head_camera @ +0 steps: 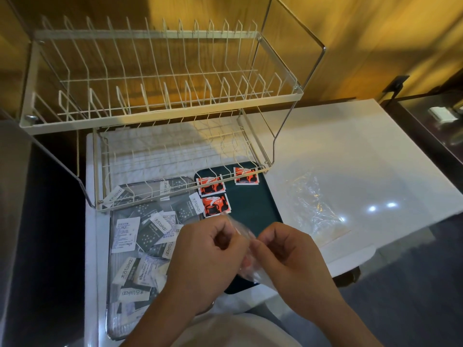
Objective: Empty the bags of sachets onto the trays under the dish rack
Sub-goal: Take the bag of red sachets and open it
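Observation:
My left hand and my right hand both pinch a small clear plastic bag between them, above the near end of a dark green tray. Three red-and-black sachets lie at the far end of that tray, partly under the dish rack's lower tier. To the left, a silver tray holds several white and dark grey sachets. The white wire dish rack stands over the far ends of both trays.
A crumpled empty clear bag lies on the white tabletop to the right of the green tray. A dark surface borders the left side, and a dark glass-topped unit stands at the far right.

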The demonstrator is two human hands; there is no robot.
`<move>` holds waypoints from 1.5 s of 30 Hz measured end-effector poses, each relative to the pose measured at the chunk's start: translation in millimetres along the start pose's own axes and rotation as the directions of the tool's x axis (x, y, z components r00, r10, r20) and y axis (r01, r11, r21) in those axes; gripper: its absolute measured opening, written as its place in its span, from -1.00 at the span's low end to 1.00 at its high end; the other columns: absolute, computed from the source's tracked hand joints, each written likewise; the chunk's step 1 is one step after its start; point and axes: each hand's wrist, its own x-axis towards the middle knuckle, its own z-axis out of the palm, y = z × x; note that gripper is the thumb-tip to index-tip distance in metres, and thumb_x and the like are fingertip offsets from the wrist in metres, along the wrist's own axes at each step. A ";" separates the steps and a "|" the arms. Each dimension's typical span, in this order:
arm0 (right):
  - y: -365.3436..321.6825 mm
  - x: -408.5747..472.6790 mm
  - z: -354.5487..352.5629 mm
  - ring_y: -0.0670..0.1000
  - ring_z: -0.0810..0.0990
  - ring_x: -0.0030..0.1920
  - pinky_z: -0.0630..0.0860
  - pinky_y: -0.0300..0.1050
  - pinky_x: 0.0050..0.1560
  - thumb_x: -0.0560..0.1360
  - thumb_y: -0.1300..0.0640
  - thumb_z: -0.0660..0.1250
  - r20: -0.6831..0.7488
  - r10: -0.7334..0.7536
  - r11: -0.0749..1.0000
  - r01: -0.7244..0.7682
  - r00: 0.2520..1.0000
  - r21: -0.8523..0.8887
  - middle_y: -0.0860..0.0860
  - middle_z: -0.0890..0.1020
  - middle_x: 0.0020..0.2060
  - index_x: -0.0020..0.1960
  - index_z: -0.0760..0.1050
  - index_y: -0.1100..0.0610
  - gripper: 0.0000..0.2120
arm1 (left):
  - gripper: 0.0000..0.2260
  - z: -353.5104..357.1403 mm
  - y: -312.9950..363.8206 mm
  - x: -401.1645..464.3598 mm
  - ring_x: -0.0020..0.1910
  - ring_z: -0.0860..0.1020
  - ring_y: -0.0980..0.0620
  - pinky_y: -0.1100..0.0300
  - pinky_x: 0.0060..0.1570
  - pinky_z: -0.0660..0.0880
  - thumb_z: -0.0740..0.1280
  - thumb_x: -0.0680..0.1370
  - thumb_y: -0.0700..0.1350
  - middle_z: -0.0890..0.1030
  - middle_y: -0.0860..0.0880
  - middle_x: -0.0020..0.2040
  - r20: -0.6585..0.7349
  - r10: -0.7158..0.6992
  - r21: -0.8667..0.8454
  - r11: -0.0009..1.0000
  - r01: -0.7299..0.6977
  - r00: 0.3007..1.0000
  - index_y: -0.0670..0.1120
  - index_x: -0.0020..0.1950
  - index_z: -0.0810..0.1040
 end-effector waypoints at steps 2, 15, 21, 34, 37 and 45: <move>-0.8 -1.3 3.8 -0.11 0.54 -0.42 0.48 -0.25 -0.37 0.48 0.19 0.37 0.015 -0.040 0.997 0.041 0.999 -0.065 0.01 0.62 -0.41 -0.30 0.52 0.05 -0.81 | -0.84 1.4 -5.8 1.2 -0.57 0.43 0.19 0.29 -0.55 0.37 0.34 0.34 -0.11 0.54 0.00 -0.55 0.009 -0.009 0.040 0.999 0.009 1.000 -0.10 -0.44 0.50; -0.2 0.5 6.8 -0.03 0.48 -0.42 0.46 -0.14 -0.35 0.51 0.25 0.32 0.015 -0.020 0.998 0.019 1.000 0.065 0.07 0.57 -0.43 -0.26 0.48 0.13 -0.83 | -0.79 1.9 -15.0 2.8 -0.54 0.38 0.16 0.08 -0.51 0.39 0.28 0.38 -0.05 0.52 -0.02 -0.55 0.136 0.010 0.030 0.999 -0.014 0.991 -0.09 -0.44 0.48; -0.9 0.8 8.0 -0.06 0.33 -0.47 0.33 -0.02 -0.42 0.56 0.06 0.14 0.100 -0.140 0.980 0.152 0.985 -0.131 0.03 0.43 -0.48 -0.29 0.33 0.12 -0.73 | -0.78 6.3 -11.6 7.6 -0.51 0.33 0.16 0.22 -0.50 0.32 0.22 0.34 -0.01 0.45 -0.12 -0.51 0.144 0.093 -0.034 0.995 -0.089 0.985 -0.10 -0.45 0.39; 5.3 12.9 5.7 -0.07 0.42 -0.45 0.42 -0.24 -0.39 0.53 0.18 0.15 0.164 -0.048 0.974 0.009 0.985 0.227 -0.07 0.44 -0.50 -0.36 0.40 0.15 -0.72 | -0.79 2.1 -4.5 8.6 -0.47 0.53 0.06 0.05 -0.41 0.49 0.23 0.46 -0.10 0.60 0.03 -0.46 0.245 0.090 0.023 0.995 -0.099 0.965 -0.06 -0.38 0.47; 5.2 15.6 4.6 -0.10 0.41 -0.48 0.42 -0.29 -0.40 0.54 0.21 0.16 0.178 -0.032 0.958 -0.020 0.984 0.285 -0.09 0.45 -0.53 -0.39 0.42 0.11 -0.67 | -0.68 1.8 -2.8 10.1 -0.51 0.53 0.19 0.32 -0.45 0.44 0.24 0.52 -0.33 0.60 0.09 -0.51 0.272 0.058 -0.095 0.995 -0.033 0.961 -0.08 -0.40 0.50; 9.9 15.9 9.7 -0.11 0.41 -0.50 0.43 -0.26 -0.42 0.53 0.19 0.13 0.119 -0.038 0.932 -0.008 0.992 0.362 -0.09 0.48 -0.55 -0.37 0.41 0.15 -0.70 | -0.49 10.1 -4.3 9.6 -0.57 0.52 0.18 0.37 -0.49 0.42 0.16 0.57 -0.42 0.55 0.03 -0.57 0.306 -0.082 -0.390 0.898 0.204 0.949 0.01 -0.50 0.47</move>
